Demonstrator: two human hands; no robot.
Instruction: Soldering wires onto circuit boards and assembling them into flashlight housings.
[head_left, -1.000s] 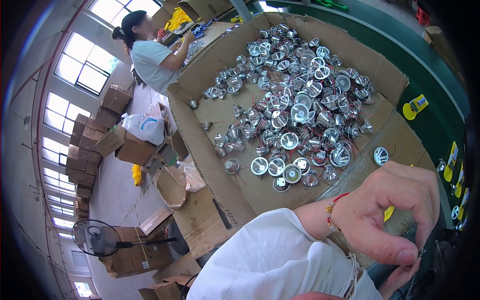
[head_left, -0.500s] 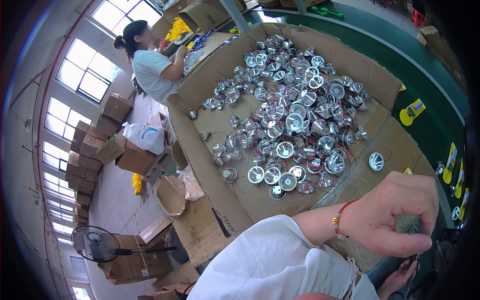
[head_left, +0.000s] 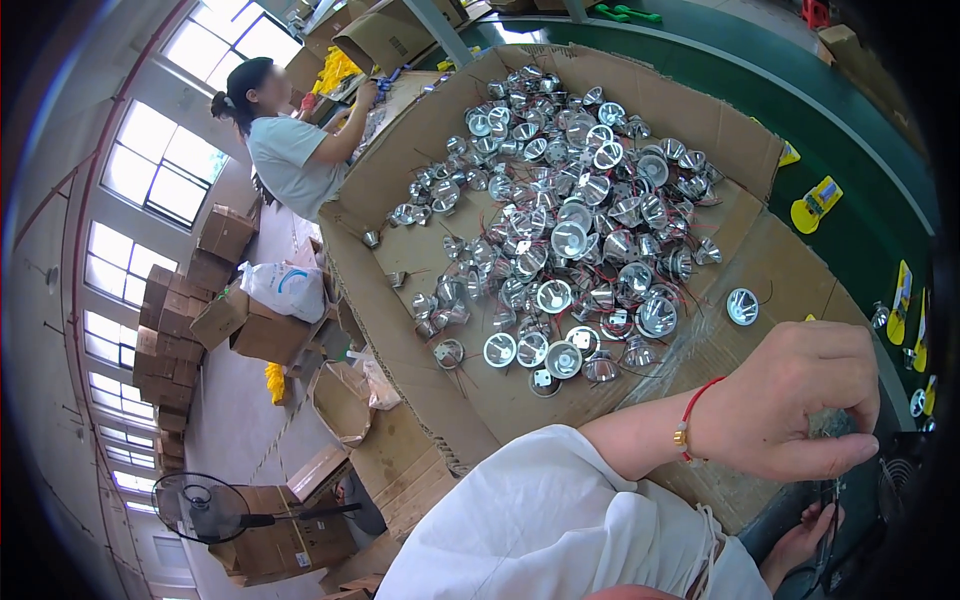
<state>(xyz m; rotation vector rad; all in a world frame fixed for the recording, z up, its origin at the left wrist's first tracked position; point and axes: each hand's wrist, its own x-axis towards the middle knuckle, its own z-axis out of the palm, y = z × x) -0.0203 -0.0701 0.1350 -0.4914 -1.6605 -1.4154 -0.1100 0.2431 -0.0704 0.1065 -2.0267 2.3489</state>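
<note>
Your left hand, at four o'clock, has curled fingers; I can't tell whether they, or your right hand's below, grasp anything. One silver reflector lies on cardboard at three o'clock.

Most fingers of the left hand curl out of sight, and anything between them and the thumb cannot be made out. The right hand is partly hidden behind thin dark strands, too fine to identify; the lower edge cuts off its forearm and the white sleeve. Silver reflectors heap up, many partly covered by others.
</note>
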